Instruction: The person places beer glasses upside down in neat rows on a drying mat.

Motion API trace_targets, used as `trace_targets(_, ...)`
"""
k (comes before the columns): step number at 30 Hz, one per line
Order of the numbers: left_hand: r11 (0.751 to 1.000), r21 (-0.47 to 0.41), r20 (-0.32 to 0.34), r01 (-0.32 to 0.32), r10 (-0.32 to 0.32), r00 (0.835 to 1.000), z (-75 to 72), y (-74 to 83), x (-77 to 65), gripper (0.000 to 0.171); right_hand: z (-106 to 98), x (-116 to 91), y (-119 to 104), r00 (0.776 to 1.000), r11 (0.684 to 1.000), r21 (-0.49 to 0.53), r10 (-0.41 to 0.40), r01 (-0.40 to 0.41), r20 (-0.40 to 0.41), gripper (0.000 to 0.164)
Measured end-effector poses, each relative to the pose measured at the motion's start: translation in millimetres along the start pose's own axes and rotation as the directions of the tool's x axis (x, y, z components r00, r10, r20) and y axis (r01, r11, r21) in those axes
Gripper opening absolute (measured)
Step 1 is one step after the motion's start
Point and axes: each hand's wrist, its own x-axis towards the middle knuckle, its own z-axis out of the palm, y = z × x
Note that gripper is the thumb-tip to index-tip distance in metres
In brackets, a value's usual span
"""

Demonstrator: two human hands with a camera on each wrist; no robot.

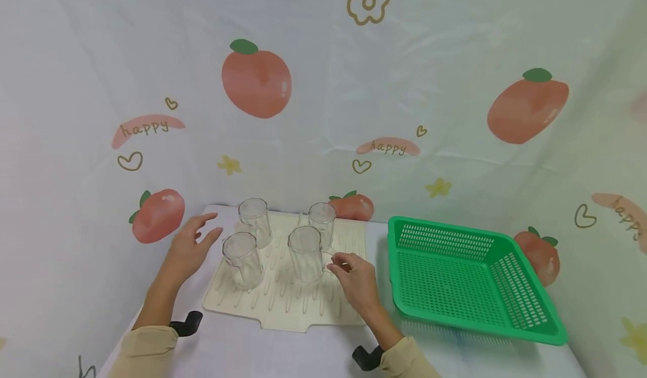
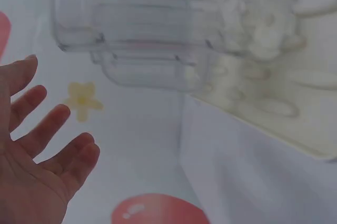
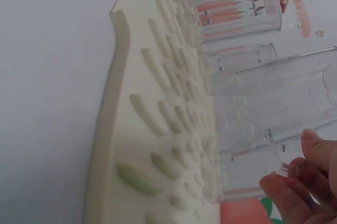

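Note:
Several clear glass mugs stand upright on a cream ridged drying mat (image 1: 283, 316). My right hand (image 1: 355, 279) pinches the handle of the front right mug (image 1: 305, 257); in the right wrist view its thumb and fingers (image 3: 318, 150) close on that handle. My left hand (image 1: 187, 249) is raised left of the mat with fingers spread, holding nothing. Closest to it are the front left mug (image 1: 244, 263) and the back left mug (image 1: 255, 221). Behind the gripped mug stands the back right mug (image 1: 323, 218), partly hidden.
To the right of the mat sits a green perforated plastic basket (image 1: 480, 333) on the white tabletop (image 1: 227, 350). A white curtain (image 1: 323, 86) printed with fruit hangs close behind the table and along both sides.

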Motion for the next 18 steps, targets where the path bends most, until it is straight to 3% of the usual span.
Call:
trace_targets(4, 0.994, 0.063, 0.128, 0.09, -0.098, 0.987, 1.6, -12.1, 1.3, 0.06, 2, 0, 10, 1.0, 1.0, 0.011, 0.005, -0.005, -0.007, 0.015)
trace_targets(8, 0.979, 0.112, 0.246, 0.168, -0.191, 0.95, 10.0, -27.2, 0.4, 0.066, 4, -2, 20, 1.0, 1.0, 0.027, -0.003, 0.004, -0.017, 0.014)
trace_targets(12, 0.968, 0.131, 0.265, 0.212, -0.24, 0.934, 20.0, -47.4, -2.3, 0.062, 5, -5, 28, 1.0, 0.999, 0.029, -0.018, 0.019, -0.023, 0.014)
trace_targets(18, 0.967, 0.174, 0.253, 0.187, -0.228, 0.94, 39.4, -70.1, -5.8, 0.052, 7, -9, 37, 1.0, 0.999, 0.026, 0.02, -0.02, -0.019, 0.014)
